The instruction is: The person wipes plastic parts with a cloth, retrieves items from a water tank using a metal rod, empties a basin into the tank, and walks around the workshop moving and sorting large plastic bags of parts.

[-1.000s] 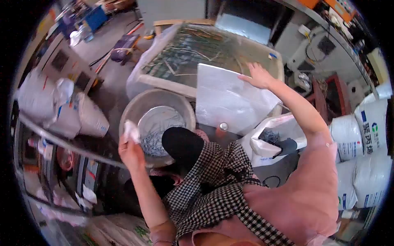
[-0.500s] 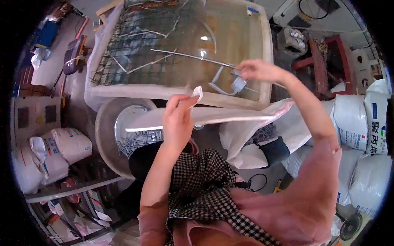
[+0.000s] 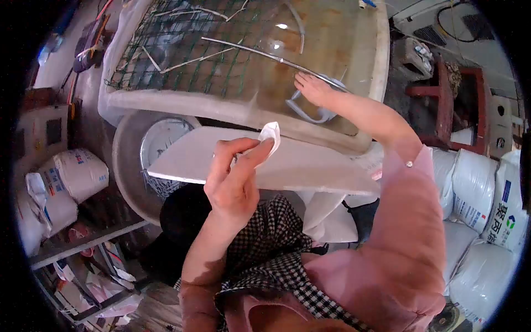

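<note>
My left hand (image 3: 235, 177) is closed, pinching a small white cloth (image 3: 270, 138) above a white board (image 3: 298, 167). The board lies tilted over my lap, between me and a large water-filled tub (image 3: 182, 104). Over the water, my right hand (image 3: 312, 88) is at a long thin metal rod (image 3: 265, 56); whether its fingers grip anything is unclear. Beside it, a grey curved plastic piece (image 3: 310, 117) sits near the tub's front right corner. Green netting (image 3: 213, 74) with pale sticks is in the tub's left half.
A round basin (image 3: 123, 160) holding a metal bowl and grey pieces stands at the left, partly under the board. Stuffed white sacks (image 3: 470, 182) are stacked at the right. A red frame (image 3: 473, 110) stands behind them. More sacks (image 3: 80, 174) are at the left.
The white board came down from leaning on the tub to lie across my lap. My left hand moved from the basin to above the board. My right hand left the board for the rod over the water.
</note>
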The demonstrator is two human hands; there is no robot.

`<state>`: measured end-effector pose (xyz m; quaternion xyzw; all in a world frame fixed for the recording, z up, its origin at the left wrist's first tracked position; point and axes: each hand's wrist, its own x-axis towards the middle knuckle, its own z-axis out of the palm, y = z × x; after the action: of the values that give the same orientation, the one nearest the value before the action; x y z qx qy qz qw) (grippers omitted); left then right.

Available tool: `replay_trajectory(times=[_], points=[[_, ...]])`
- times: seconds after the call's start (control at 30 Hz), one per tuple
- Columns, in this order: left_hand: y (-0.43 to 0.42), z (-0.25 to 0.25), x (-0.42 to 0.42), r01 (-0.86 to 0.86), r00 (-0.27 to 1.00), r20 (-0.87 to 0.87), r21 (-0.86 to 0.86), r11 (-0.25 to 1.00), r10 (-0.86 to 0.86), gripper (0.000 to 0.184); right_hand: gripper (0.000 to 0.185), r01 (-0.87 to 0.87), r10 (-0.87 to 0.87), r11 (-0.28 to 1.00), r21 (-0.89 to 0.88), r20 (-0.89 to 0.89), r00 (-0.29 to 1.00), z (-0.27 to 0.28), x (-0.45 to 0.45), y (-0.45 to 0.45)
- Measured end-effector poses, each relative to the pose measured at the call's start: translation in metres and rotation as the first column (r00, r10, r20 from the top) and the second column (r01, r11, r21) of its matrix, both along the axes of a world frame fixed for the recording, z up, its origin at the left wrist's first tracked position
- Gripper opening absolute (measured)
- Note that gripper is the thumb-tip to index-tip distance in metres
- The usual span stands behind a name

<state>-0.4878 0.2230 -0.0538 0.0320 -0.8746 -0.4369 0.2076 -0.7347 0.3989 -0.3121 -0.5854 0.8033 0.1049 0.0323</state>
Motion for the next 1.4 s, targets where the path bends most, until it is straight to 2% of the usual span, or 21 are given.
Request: replay_trajectory(times=[0.03, 0.1, 0.17, 0.2, 0.27, 0.37, 0.5, 0.57, 0.6, 0.67, 0.7, 0.8, 0.87, 0.9, 0.97, 1.07, 1.2, 1.27, 1.3, 1.37, 1.4], points=[[-0.002, -0.003, -0.001, -0.002, 0.999, -0.034, -0.014, 1.000, 0.001, 0.043, 0.027, -0.085, 0.075, 0.988, -0.127, -0.083, 0.994, -0.010, -0.001, -0.001], [-0.005, -0.006, -0.001, -0.013, 0.998, -0.066, -0.024, 1.000, 0.011, 0.043, 0.024, -0.069, 0.067, 0.997, -0.035, -0.044, 0.997, -0.013, 0.000, -0.004], [-0.009, -0.009, -0.002, -0.034, 0.995, -0.094, -0.070, 0.997, 0.028, 0.043, 0.027, 0.036, -0.071, 0.959, 0.283, 0.117, 0.991, 0.002, 0.002, -0.013], [-0.011, -0.010, -0.001, -0.043, 0.995, -0.093, -0.064, 0.997, 0.037, 0.043, 0.027, 0.027, -0.064, 0.957, 0.289, 0.117, 0.991, 0.005, -0.002, -0.017], [-0.014, -0.010, 0.000, -0.031, 0.997, -0.065, -0.019, 0.999, 0.030, 0.042, 0.037, -0.075, -0.179, 0.852, 0.518, 0.422, 0.889, 0.011, -0.012, -0.024], [-0.015, -0.011, 0.002, -0.027, 0.996, -0.084, -0.027, 0.999, 0.024, 0.041, 0.053, -0.144, -0.264, 0.778, 0.612, 0.525, 0.809, 0.041, -0.001, -0.036], [-0.016, -0.013, 0.003, -0.024, 0.996, -0.085, -0.046, 0.999, 0.020, 0.041, 0.061, -0.086, -0.173, 0.896, 0.436, 0.519, 0.837, 0.013, 0.008, -0.028], [-0.017, -0.014, 0.004, -0.023, 0.995, -0.097, -0.056, 0.998, 0.017, 0.040, 0.074, -0.077, -0.354, 0.769, 0.635, 0.523, 0.776, 0.008, 0.004, -0.037], [-0.018, -0.014, 0.003, -0.025, 0.995, -0.096, -0.055, 0.998, 0.020, 0.040, 0.074, -0.080, -0.352, 0.768, 0.635, 0.523, 0.776, 0.005, 0.000, -0.037], [-0.020, -0.014, 0.003, 0.003, 0.992, -0.124, -0.061, 0.998, -0.011, 0.040, 0.080, -0.110, -0.388, 0.817, 0.567, 0.680, 0.622, 0.000, -0.008, -0.035], [-0.021, -0.014, 0.003, 0.000, 0.992, -0.123, -0.059, 0.998, -0.008, 0.040, 0.080, -0.113, -0.387, 0.815, 0.568, 0.680, 0.623, 0.003, -0.008, -0.037], [-0.021, -0.013, 0.005, 0.018, 0.995, -0.100, -0.044, 0.999, -0.022, 0.039, 0.082, -0.047, -0.559, 0.781, 0.622, 0.731, 0.392, 0.008, -0.008, -0.040], [-0.021, -0.010, 0.005, 0.030, 0.999, -0.040, -0.027, 0.999, -0.031, 0.040, 0.076, -0.028, -0.427, 0.813, 0.581, 0.628, 0.650, -0.009, -0.003, -0.039], [-0.020, -0.010, 0.007, 0.033, 0.999, -0.042, -0.027, 0.999, -0.034, 0.040, 0.076, -0.024, -0.429, 0.813, 0.581, 0.627, 0.650, -0.013, -0.001, -0.038], [-0.021, -0.012, 0.007, 0.037, 0.998, -0.052, -0.036, 0.999, -0.039, 0.039, 0.067, -0.190, -0.442, 0.735, 0.651, 0.672, 0.594, -0.024, -0.003, -0.041], [-0.022, -0.019, 0.006, 0.033, 0.992, -0.123, -0.060, 0.998, -0.040, 0.040, 0.056, -0.207, -0.469, 0.692, 0.692, 0.648, 0.599, -0.030, 0.001, -0.042], [-0.023, -0.017, 0.006, 0.025, 0.993, -0.113, -0.074, 0.997, -0.034, 0.040, 0.066, -0.205, -0.415, 0.721, 0.662, 0.649, 0.638, -0.006, 0.003, -0.036], [-0.024, -0.019, 0.008, 0.014, 0.991, -0.134, -0.081, 0.997, -0.024, 0.040, 0.059, -0.022, -0.400, 0.867, 0.498, 0.721, 0.566, 0.021, -0.007, -0.031], [-0.025, -0.019, 0.008, 0.011, 0.991, -0.134, -0.080, 0.997, -0.022, 0.040, 0.059, -0.024, -0.399, 0.867, 0.498, 0.721, 0.567, 0.025, -0.013, -0.026], [-0.024, -0.016, 0.009, -0.005, 0.994, -0.111, -0.066, 0.998, -0.003, 0.039, 0.057, 0.139, -0.471, 0.882, 0.450, 0.831, 0.296, 0.028, -0.029, -0.016], [-0.024, -0.016, 0.009, -0.003, 0.994, -0.113, -0.067, 0.998, -0.005, 0.039, 0.055, 0.124, -0.474, 0.880, 0.459, 0.827, 0.302, 0.030, -0.035, -0.015]])
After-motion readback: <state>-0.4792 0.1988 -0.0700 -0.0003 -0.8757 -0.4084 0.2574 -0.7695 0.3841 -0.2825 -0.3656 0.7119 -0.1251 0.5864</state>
